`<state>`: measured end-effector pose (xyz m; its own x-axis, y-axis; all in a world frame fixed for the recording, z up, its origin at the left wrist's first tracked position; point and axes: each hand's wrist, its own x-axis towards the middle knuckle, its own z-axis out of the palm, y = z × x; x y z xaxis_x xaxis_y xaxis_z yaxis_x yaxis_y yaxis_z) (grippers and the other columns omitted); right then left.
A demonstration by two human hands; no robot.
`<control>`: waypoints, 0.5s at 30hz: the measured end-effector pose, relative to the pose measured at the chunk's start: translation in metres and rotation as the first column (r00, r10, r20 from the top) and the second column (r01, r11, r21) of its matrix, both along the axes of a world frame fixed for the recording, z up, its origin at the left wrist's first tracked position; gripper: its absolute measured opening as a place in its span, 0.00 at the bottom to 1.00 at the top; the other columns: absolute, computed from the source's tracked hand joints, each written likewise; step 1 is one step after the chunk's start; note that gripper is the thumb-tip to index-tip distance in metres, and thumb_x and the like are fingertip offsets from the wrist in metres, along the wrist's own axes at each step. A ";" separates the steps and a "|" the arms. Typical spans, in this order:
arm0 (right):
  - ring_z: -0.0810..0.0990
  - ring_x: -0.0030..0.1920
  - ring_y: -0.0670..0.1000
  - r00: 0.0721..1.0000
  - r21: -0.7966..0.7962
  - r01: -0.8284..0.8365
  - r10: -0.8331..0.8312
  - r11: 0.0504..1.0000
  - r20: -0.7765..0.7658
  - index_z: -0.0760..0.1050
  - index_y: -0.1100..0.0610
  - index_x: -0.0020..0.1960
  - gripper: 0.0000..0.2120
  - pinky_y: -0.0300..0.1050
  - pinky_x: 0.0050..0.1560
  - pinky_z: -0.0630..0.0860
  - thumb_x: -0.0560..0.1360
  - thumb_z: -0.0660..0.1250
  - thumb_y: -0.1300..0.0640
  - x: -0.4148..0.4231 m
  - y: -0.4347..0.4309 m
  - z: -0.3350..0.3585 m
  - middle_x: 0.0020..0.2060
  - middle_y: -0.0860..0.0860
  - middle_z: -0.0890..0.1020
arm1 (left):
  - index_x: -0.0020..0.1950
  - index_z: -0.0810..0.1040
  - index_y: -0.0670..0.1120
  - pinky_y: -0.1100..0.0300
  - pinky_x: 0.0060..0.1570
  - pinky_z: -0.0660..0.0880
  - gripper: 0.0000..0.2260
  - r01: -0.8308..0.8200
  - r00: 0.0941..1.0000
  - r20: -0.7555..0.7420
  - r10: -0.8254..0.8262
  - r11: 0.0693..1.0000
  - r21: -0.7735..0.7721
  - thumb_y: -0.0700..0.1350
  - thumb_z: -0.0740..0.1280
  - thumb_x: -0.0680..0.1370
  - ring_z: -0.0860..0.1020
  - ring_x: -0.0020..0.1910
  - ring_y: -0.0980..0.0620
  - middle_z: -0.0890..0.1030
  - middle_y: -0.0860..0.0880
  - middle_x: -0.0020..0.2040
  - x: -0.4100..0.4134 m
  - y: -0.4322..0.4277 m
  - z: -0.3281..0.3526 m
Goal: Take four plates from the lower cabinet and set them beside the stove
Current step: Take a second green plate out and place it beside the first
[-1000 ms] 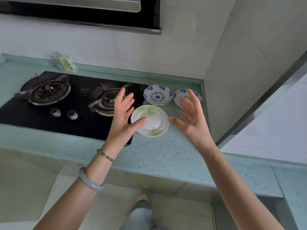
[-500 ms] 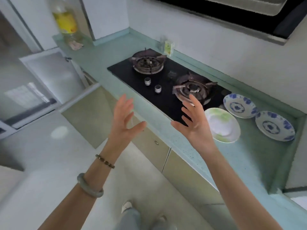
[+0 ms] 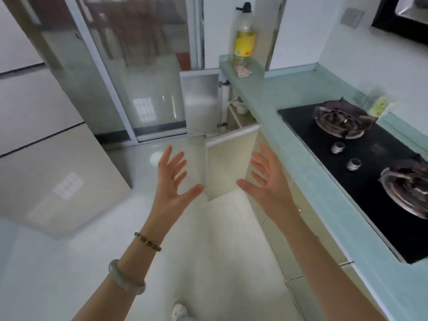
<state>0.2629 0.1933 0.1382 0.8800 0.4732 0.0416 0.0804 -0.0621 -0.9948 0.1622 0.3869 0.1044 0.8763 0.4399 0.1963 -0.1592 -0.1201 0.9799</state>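
At the left we see the left hand [image 3: 172, 181] raised over the pale floor. Its fingers are spread wide, its palm faces inward, and it holds nothing. A bead bracelet [image 3: 148, 242] and a green bangle [image 3: 126, 278] circle its wrist. Ahead, the lower cabinet [image 3: 240, 117] has its frosted door [image 3: 200, 100] swung open; the pale crockery [image 3: 239, 107] inside is too small for us to tell plates. An oil bottle [image 3: 244, 40] stands on the green countertop [image 3: 308, 181] above. The right hand [image 3: 266, 181] is likewise spread and empty. Rightmost lies the gas stove [image 3: 375, 181].
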 end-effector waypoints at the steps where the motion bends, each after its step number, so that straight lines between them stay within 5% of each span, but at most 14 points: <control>1: 0.69 0.68 0.44 1.000 0.001 -0.016 0.016 1.000 0.002 0.59 0.46 0.73 0.39 0.41 0.67 0.68 0.70 0.74 0.66 -0.002 0.018 -0.001 0.68 0.46 0.69 | 0.78 0.52 0.55 0.51 0.71 0.66 0.46 -0.014 1.000 -0.003 0.014 1.000 0.005 0.50 0.76 0.66 0.68 0.72 0.55 0.66 0.52 0.74 -0.006 0.017 0.000; 15: 0.70 0.67 0.44 0.989 0.010 -0.149 0.149 0.989 -0.002 0.59 0.46 0.73 0.40 0.43 0.68 0.68 0.70 0.73 0.66 0.003 0.221 -0.010 0.68 0.47 0.69 | 0.77 0.53 0.55 0.61 0.69 0.67 0.44 -0.197 0.980 -0.019 0.197 0.980 0.031 0.50 0.75 0.68 0.68 0.71 0.59 0.66 0.56 0.73 -0.027 0.199 -0.005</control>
